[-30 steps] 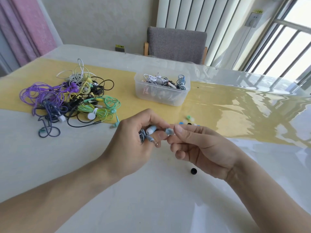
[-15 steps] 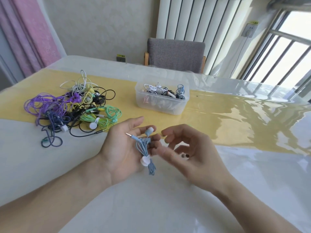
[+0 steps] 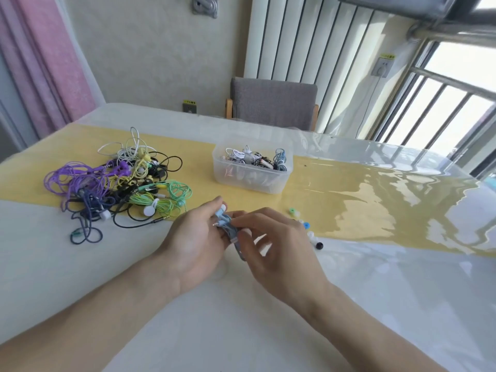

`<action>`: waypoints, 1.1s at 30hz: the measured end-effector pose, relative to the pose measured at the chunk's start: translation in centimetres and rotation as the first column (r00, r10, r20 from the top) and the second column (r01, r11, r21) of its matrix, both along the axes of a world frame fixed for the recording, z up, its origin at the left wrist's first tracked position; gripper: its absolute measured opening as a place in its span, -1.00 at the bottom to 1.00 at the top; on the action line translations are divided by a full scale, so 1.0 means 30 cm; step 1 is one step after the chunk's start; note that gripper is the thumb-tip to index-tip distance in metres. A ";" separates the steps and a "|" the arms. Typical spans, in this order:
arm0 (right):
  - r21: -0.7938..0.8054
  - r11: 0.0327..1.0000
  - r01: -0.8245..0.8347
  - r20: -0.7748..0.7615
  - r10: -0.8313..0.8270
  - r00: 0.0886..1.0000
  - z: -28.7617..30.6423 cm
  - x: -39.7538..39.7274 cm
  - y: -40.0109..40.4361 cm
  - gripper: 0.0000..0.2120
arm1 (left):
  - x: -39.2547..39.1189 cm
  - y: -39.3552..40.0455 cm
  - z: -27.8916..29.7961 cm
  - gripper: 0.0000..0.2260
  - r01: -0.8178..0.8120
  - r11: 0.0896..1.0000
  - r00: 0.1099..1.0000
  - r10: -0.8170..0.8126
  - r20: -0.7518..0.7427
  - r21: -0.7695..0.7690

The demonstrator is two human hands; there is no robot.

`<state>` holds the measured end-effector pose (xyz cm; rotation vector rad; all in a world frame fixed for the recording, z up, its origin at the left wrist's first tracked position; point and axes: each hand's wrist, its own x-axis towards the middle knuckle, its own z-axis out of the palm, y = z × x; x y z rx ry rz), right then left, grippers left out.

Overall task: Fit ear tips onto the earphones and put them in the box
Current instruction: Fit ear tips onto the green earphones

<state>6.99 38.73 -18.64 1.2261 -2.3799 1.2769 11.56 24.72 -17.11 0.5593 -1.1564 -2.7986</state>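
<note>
Only the two forearms and the hands of the person can be seen. Both forearms are bare up to the near edge of the view; no sleeve covers them. The left hand point(image 3: 196, 237) carries no ring, no watch and no glove. The right hand point(image 3: 279, 248) is also bare, with nothing on the wrist. The fingernails are short and without polish. The right fingers point(image 3: 264, 247) look a little blurred.
</note>
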 end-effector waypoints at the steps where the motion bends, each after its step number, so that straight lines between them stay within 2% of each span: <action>1: 0.001 1.000 0.026 0.101 -0.026 0.995 0.018 -0.005 -0.005 -0.77 | -0.004 -0.006 0.002 -0.79 -0.015 1.000 1.000 0.014 -0.011 -0.017; 3: -0.015 0.997 0.073 0.374 -0.062 0.925 0.056 -0.035 -0.013 -0.79 | -0.016 -0.028 0.001 -0.82 -0.033 0.999 0.999 0.032 -0.044 -0.025; 4: -0.033 0.996 0.084 0.462 -0.059 0.885 0.074 -0.055 -0.017 -0.80 | -0.023 -0.037 0.003 -0.81 -0.035 0.998 0.997 0.033 -0.064 -0.042; 7: -0.157 0.981 0.114 0.568 -0.005 0.823 0.132 -0.130 -0.027 -0.84 | -0.041 -0.059 0.014 -0.75 -0.069 0.987 0.996 0.059 -0.074 -0.144; 9: -0.248 0.959 0.140 0.604 0.040 0.796 0.177 -0.189 -0.044 -0.85 | -0.049 -0.069 0.025 -0.78 -0.098 0.958 0.994 0.084 -0.062 -0.270; 11: -0.294 0.943 0.154 0.619 0.065 0.783 0.237 -0.250 -0.069 -0.86 | -0.054 -0.084 0.042 -0.81 -0.134 0.889 0.991 0.115 -0.071 -0.438; 12: -0.304 0.940 0.152 0.629 0.079 0.773 0.268 -0.280 -0.083 -0.87 | -0.055 -0.097 0.049 -0.82 -0.148 0.825 0.989 0.121 -0.086 -0.546; 13: -0.307 0.941 0.145 0.639 0.091 0.764 0.297 -0.307 -0.101 -0.87 | -0.055 -0.120 0.056 -0.83 -0.164 0.717 0.986 0.122 -0.110 -0.678; 15: -0.279 0.950 0.137 0.647 0.081 0.758 0.337 -0.362 -0.140 -0.88 | -0.051 -0.186 0.074 -0.83 -0.210 0.398 0.977 0.111 -0.180 -0.893; 16: -0.256 0.957 0.135 0.645 0.065 0.761 0.351 -0.389 -0.165 -0.88 | -0.046 -0.231 0.089 -0.83 -0.227 0.229 0.973 0.099 -0.209 -0.947; 18: -0.198 0.969 0.145 0.625 0.011 0.780 0.365 -0.439 -0.215 -0.87 | -0.032 -0.322 0.132 -0.83 -0.200 -0.046 0.977 0.063 -0.203 -0.979; 20: -0.128 0.978 0.164 0.591 -0.057 0.804 0.361 -0.483 -0.268 -0.86 | -0.023 -0.409 0.172 -0.82 -0.090 -0.236 0.992 0.061 -0.107 -0.968; 23: 0.009 0.984 0.180 0.568 -0.153 0.809 0.325 -0.520 -0.344 -0.81 | -0.019 -0.523 0.189 -0.79 0.107 -0.416 0.993 0.094 0.074 -0.903; 26: 0.192 0.968 0.162 0.423 -0.231 0.876 0.284 -0.506 -0.393 -0.95 | -0.008 -0.582 0.185 -0.77 0.274 -0.497 0.959 0.077 0.273 -0.824; 28: 0.297 0.939 0.173 0.274 -0.257 0.927 0.264 -0.498 -0.419 -0.76 | 0.008 -0.589 0.189 -0.73 0.349 -0.495 0.927 0.056 0.372 -0.796; 31: 0.444 0.879 0.175 0.081 -0.234 0.969 0.255 -0.473 -0.440 -0.73 | 0.020 -0.596 0.182 -0.72 0.347 -0.495 0.924 0.037 0.380 -0.797; 33: 0.573 0.796 0.193 -0.046 -0.203 0.978 0.242 -0.471 -0.449 -0.78 | 0.021 -0.591 0.174 -0.75 0.301 -0.521 0.941 0.029 0.336 -0.799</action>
